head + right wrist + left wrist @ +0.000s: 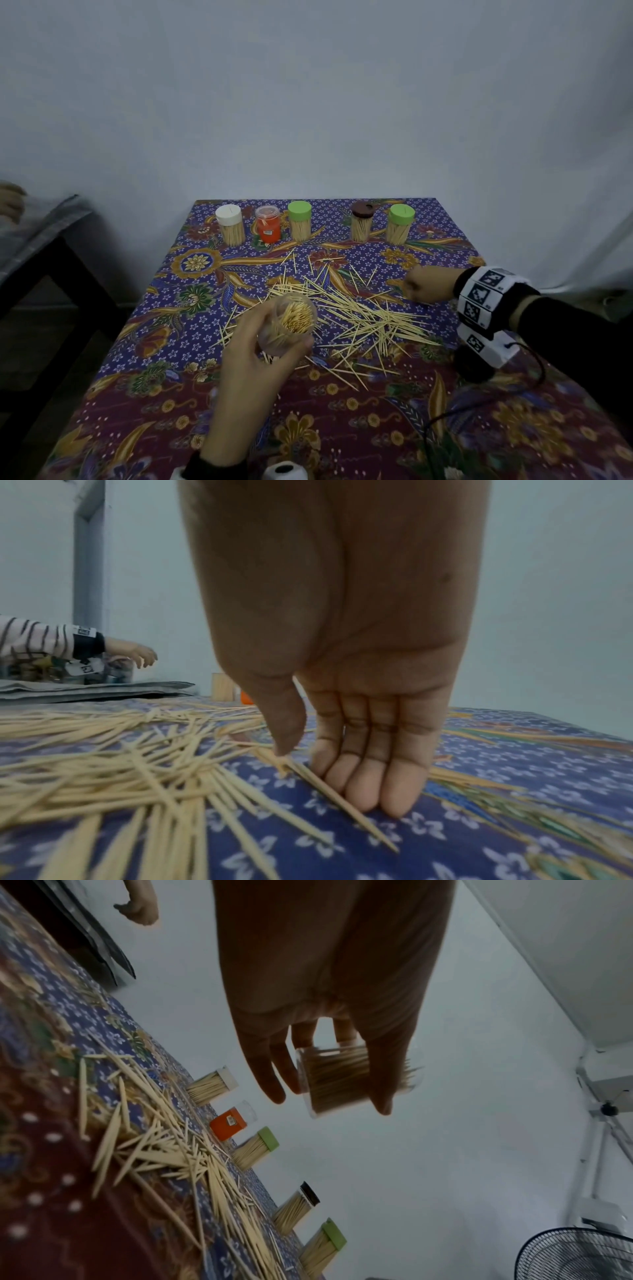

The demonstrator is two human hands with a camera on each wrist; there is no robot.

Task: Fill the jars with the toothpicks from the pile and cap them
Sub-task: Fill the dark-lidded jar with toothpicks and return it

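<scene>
the left hand (255, 346) gripped the uncapped clear plastic jar (290, 322) of toothpicks over the scattered pale wooden toothpick pile (359, 315), whose far right edge the nearer right hand (426, 284) pinched at, sticks lying crosswise.

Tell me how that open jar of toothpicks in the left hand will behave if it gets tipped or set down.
The open jar has no cap, so tipping would probably spill toothpicks. It looks like thin clear plastic, likely light. The left hand grips its smooth wall, so it could slip. Tall and narrow, it may topple on the strewn toothpick pile.
</scene>
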